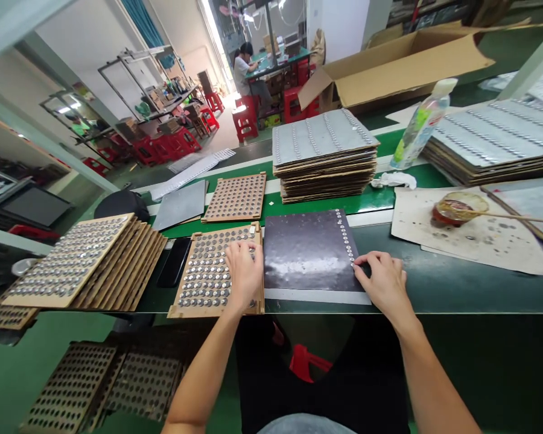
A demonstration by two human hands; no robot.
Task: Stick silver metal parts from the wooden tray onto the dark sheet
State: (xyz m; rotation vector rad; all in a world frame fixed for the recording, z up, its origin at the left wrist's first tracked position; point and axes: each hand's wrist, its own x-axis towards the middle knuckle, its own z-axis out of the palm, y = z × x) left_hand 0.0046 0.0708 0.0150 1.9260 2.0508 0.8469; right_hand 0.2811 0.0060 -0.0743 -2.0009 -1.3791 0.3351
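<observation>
Your left hand flat and open on brown perforated wooden tray; right hand at glossy black sheet (grip unclear): 1 column of silver discs done, rest bare.

Dark sheet: smooth, glossy, white glare band across it, material unclear. Along its right edge, metal discs, bright silvery finish. Left of sheet, perforated wood tray, matt, pale raw grain. Behind sheet, corrugated cardboard stack, matt brown, rough edges. Behind and right of sheet, plastic bottle, glossy, translucent. Under sheet, table, smooth dark green, slight sheen
</observation>
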